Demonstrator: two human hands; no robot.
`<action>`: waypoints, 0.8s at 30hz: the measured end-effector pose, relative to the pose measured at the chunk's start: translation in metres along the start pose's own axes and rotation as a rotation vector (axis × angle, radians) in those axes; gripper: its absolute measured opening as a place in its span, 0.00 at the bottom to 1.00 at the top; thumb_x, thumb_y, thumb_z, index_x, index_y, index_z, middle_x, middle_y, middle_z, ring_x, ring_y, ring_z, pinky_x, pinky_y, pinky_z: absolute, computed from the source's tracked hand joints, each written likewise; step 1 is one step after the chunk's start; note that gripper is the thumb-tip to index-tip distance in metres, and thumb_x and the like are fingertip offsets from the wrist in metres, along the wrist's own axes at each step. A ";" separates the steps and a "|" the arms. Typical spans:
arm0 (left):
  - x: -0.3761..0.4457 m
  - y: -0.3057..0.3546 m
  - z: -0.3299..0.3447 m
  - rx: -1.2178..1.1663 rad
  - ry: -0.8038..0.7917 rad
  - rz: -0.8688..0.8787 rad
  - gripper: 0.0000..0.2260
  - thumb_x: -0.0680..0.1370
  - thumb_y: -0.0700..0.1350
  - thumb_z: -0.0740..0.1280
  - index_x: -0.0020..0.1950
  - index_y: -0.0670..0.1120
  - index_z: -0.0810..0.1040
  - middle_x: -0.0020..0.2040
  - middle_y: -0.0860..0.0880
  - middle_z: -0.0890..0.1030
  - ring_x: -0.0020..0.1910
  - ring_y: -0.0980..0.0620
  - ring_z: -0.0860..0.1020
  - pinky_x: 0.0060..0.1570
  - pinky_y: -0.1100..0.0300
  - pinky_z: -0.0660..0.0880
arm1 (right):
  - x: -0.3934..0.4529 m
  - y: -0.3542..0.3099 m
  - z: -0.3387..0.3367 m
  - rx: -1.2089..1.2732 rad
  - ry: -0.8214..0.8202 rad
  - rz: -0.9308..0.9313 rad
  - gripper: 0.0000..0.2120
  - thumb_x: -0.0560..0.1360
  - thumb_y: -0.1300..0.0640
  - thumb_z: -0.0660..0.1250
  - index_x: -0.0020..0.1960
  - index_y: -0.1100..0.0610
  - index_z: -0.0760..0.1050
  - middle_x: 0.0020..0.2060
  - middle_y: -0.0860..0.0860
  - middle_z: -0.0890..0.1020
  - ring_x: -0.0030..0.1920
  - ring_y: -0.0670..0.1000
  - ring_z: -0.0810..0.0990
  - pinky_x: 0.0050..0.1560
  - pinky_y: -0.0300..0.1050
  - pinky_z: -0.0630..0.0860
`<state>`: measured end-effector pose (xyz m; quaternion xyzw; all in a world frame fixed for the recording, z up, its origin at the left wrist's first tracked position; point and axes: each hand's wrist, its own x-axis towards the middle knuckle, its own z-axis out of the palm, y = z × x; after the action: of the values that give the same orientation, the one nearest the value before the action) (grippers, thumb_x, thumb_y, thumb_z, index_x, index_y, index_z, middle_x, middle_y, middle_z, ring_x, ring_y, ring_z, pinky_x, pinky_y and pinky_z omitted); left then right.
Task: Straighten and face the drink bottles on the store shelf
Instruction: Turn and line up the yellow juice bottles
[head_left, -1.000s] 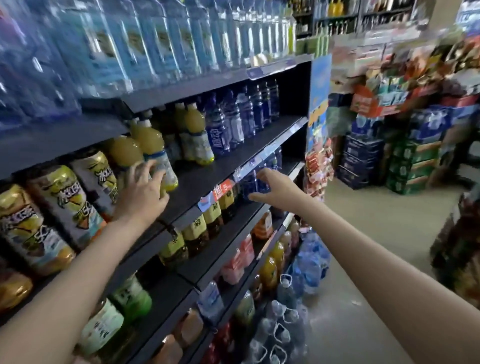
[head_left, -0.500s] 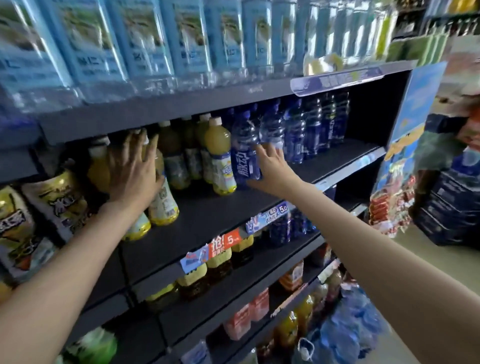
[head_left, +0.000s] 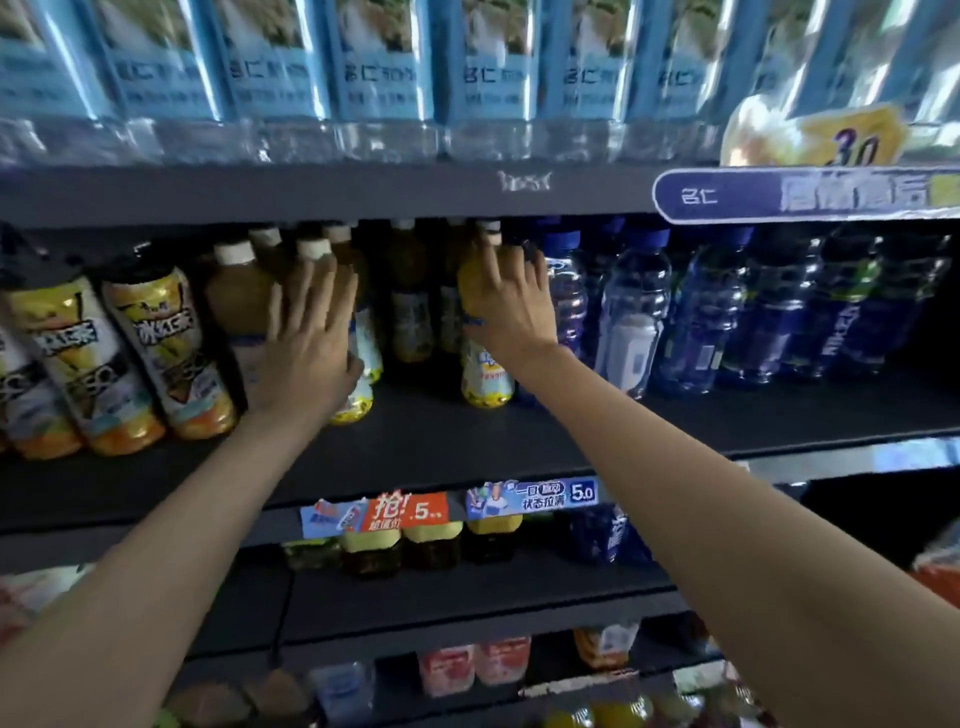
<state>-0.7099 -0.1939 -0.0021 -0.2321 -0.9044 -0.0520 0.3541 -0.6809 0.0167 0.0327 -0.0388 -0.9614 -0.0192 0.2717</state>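
Observation:
On the dark middle shelf (head_left: 467, 447) stand several yellow juice bottles with white caps. My left hand (head_left: 306, 338) lies flat with straight, spread fingers against the front of one yellow juice bottle (head_left: 356, 400), which hides most of it. My right hand (head_left: 511, 306) curls its fingers round the shoulder of another yellow juice bottle (head_left: 485, 374), further right and near the shelf's front. Directly right of that hand stand blue-capped clear bottles (head_left: 634, 322) in a row.
Large iced-tea bottles (head_left: 156, 353) lean at the left of the same shelf. Blue-labelled water bottles (head_left: 384, 67) fill the shelf above. Price tags (head_left: 530, 499) line the shelf edge, with more bottles (head_left: 431, 545) on the lower shelves.
The view has closed in on the middle shelf. My right hand has moved left from the blue bottle onto a yellow juice bottle. My left hand stays flat on the yellow bottles.

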 end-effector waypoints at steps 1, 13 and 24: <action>-0.011 0.006 0.001 -0.007 -0.011 -0.020 0.37 0.68 0.38 0.72 0.75 0.41 0.60 0.76 0.40 0.57 0.75 0.41 0.54 0.70 0.41 0.50 | 0.001 -0.001 0.003 0.039 0.012 0.004 0.44 0.73 0.49 0.68 0.77 0.58 0.43 0.70 0.62 0.61 0.70 0.61 0.62 0.75 0.55 0.46; -0.036 0.060 -0.025 -0.756 -0.235 -0.224 0.38 0.74 0.43 0.71 0.76 0.48 0.52 0.76 0.48 0.56 0.74 0.50 0.55 0.69 0.60 0.55 | -0.055 0.008 -0.021 0.850 0.177 -0.006 0.41 0.64 0.60 0.78 0.72 0.56 0.61 0.65 0.56 0.64 0.60 0.57 0.71 0.52 0.42 0.71; -0.089 0.063 -0.087 -1.621 -0.778 -0.461 0.17 0.69 0.44 0.73 0.56 0.48 0.77 0.49 0.51 0.84 0.52 0.51 0.79 0.55 0.55 0.74 | -0.107 -0.027 -0.081 1.172 0.105 0.231 0.33 0.65 0.53 0.78 0.66 0.53 0.68 0.54 0.48 0.77 0.54 0.48 0.77 0.56 0.44 0.76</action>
<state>-0.5706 -0.1943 -0.0008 -0.2244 -0.6705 -0.6561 -0.2639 -0.5497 -0.0215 0.0452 0.0144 -0.7866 0.5421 0.2952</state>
